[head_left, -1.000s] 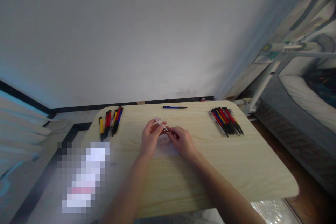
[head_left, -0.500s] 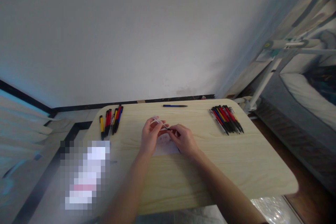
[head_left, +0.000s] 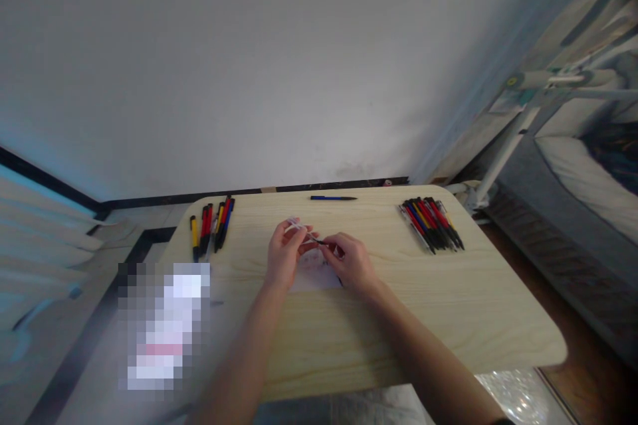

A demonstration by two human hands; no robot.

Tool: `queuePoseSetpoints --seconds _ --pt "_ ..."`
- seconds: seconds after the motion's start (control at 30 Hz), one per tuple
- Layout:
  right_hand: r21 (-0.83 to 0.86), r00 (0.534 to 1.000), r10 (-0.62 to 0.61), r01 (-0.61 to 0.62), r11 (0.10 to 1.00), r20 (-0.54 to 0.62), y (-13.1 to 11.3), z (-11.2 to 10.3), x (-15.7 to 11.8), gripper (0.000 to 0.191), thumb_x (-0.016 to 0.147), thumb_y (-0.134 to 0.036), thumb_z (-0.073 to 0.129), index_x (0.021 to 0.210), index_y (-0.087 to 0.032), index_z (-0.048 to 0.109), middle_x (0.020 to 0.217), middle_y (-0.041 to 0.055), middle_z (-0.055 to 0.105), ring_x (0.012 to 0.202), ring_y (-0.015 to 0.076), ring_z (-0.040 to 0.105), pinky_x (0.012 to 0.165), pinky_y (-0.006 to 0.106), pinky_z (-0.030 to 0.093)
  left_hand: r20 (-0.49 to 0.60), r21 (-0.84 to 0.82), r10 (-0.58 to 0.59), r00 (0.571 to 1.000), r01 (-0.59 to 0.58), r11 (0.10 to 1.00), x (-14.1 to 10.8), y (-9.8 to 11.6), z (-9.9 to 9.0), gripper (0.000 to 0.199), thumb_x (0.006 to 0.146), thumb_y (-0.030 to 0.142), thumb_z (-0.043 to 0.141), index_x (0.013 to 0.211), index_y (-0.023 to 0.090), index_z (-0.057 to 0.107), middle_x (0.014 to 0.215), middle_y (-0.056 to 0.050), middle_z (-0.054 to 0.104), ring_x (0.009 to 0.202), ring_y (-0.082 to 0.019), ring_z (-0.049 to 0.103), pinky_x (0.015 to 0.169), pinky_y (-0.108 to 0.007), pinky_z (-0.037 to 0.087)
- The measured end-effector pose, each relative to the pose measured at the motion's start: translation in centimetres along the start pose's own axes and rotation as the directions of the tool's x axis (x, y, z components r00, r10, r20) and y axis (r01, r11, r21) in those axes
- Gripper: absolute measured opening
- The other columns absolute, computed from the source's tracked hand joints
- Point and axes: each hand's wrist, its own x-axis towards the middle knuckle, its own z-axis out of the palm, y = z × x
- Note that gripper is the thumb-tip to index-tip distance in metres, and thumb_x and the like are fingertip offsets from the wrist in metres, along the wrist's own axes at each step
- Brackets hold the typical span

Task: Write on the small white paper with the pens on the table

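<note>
Above the middle of the wooden table, my left hand point(head_left: 286, 254) grips a thin whitish pen point(head_left: 308, 233) that slants down to the right. The fingertips of my right hand point(head_left: 351, 262) are pinched at the pen's dark lower end. Beneath both hands lies a pale paper point(head_left: 314, 277) with faint marks, partly covered by the fingers. A blue and black pen point(head_left: 333, 198) rests near the table's far edge, beyond the hands.
Several coloured pens point(head_left: 223, 222) lie at the table's left. A larger group of pens point(head_left: 431, 224) lies side by side at the right. The wall point(head_left: 299, 80) stands behind the table point(head_left: 473, 319), and a white metal frame point(head_left: 508, 149) is to the right.
Both hands stay at nearly the same place, still on the pen. The whole view has shifted slightly.
</note>
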Motion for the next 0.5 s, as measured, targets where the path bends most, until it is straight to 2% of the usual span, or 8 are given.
queuePoseSetpoints --seconds 0.5 --pt "-0.004 1.000 -0.007 0.007 1.000 0.019 0.10 -0.47 0.07 0.013 0.079 -0.024 0.052 0.085 -0.018 0.061 0.070 0.0022 0.059 0.063 0.0126 0.052 0.058 0.023 0.039 -0.008 -0.024 -0.007 1.000 0.007 1.000 0.09 0.05 -0.23 0.034 0.067 0.026 0.065 0.094 0.018 0.047 0.082 -0.004 0.061 0.074 -0.018 0.062 0.062 -0.031 0.050"
